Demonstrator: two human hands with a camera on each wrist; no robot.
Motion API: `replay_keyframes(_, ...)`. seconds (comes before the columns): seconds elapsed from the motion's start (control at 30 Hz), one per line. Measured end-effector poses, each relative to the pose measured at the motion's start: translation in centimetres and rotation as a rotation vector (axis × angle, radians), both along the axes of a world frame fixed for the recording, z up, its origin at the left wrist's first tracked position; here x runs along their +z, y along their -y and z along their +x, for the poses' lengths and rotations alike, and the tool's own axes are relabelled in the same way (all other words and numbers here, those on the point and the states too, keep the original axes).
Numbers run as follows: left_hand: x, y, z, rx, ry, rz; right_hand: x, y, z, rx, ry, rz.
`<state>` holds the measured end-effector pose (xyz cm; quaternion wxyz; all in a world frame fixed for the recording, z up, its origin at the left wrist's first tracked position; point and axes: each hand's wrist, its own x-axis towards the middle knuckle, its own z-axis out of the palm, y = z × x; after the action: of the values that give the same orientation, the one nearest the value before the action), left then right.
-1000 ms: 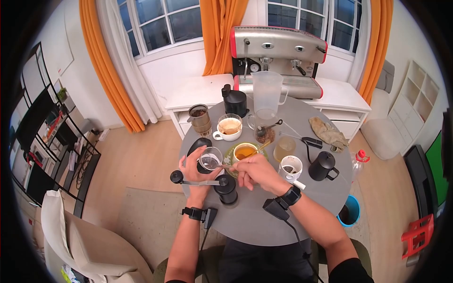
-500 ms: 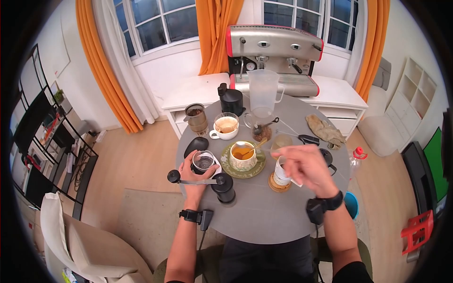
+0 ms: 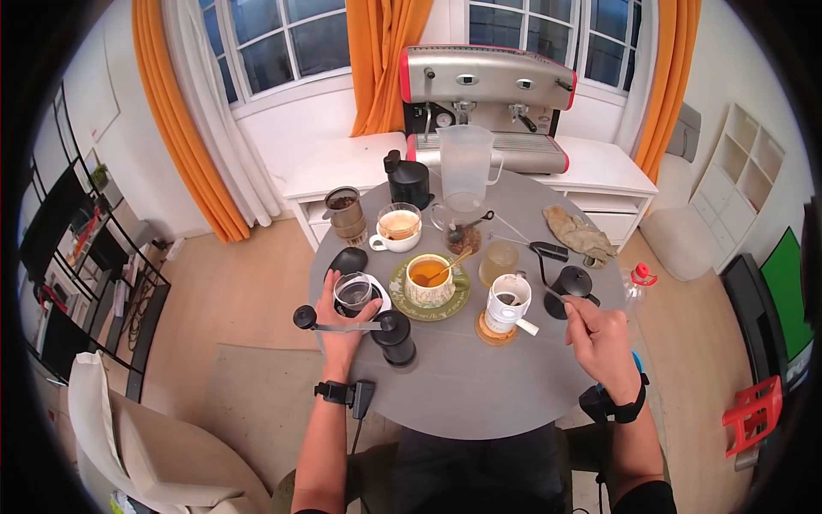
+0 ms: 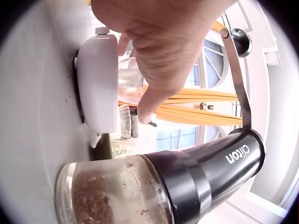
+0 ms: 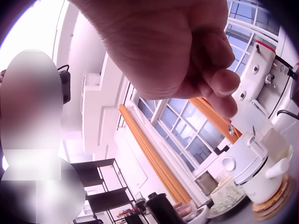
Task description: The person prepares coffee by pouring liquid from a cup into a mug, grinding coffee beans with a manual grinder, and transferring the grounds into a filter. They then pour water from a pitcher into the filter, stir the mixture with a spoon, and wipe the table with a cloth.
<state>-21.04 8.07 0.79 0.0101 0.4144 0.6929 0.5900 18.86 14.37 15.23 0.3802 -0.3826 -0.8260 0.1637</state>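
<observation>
A small clear glass cup (image 3: 353, 293) stands on a white scale (image 4: 98, 84) at the table's left front. Around the cup, my left hand (image 3: 344, 330) holds with thumb and fingers on opposite sides. Just in front of it is a black hand grinder (image 3: 396, 341) with a crank, brown grounds in its clear jar. My right hand (image 3: 602, 344) is raised at the right edge of the table, pinching a thin metal utensil (image 3: 555, 295) whose far end overlaps the black kettle (image 3: 568, 293). A white mug-shaped dripper (image 3: 509, 294) sits nearby on a white cup over a wooden coaster.
Mid-table, a patterned cup (image 3: 430, 295) of amber liquid with a gold spoon stands on a green saucer (image 3: 462, 307). Behind are a white cup (image 3: 396, 242), a tall clear pitcher (image 3: 465, 171) and a glass of cloudy liquid (image 3: 498, 262). A cloth (image 3: 578, 236) lies back right.
My left hand has lowered the tilted glass cup onto the scale. My right hand has swung from beside the cup, over the dripper, to the right with the utensil.
</observation>
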Motion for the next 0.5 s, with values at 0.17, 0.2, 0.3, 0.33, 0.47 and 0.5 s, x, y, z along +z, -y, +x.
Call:
replay_keyframes(0.17,-0.3,2.5,0.6,-0.044,0.132,0.139,2.9,0.4,-3.2,0.055,-0.250,-0.157)
replay_keyframes(0.2,-0.2,3.4,1.4,-0.108,0.288,0.211,3.5,0.3,-4.5,0.095,-0.307,-0.228)
replay_keyframes(0.3,-1.6,6.2,4.1,0.252,0.194,0.354,3.2,-1.4,-10.2,0.261,-0.322,-0.477)
replay_keyframes(0.33,-1.8,7.3,5.4,0.254,0.168,0.348,2.8,-2.3,-12.3,0.311,-0.272,-0.523)
replay_keyframes(0.47,-2.9,10.1,11.3,0.198,0.043,0.367,-0.5,-5.9,-19.8,0.470,-0.144,-0.508)
replay_keyframes(0.5,-3.1,10.7,12.5,0.156,0.011,0.340,-0.9,-6.1,-21.1,0.475,-0.114,-0.532)
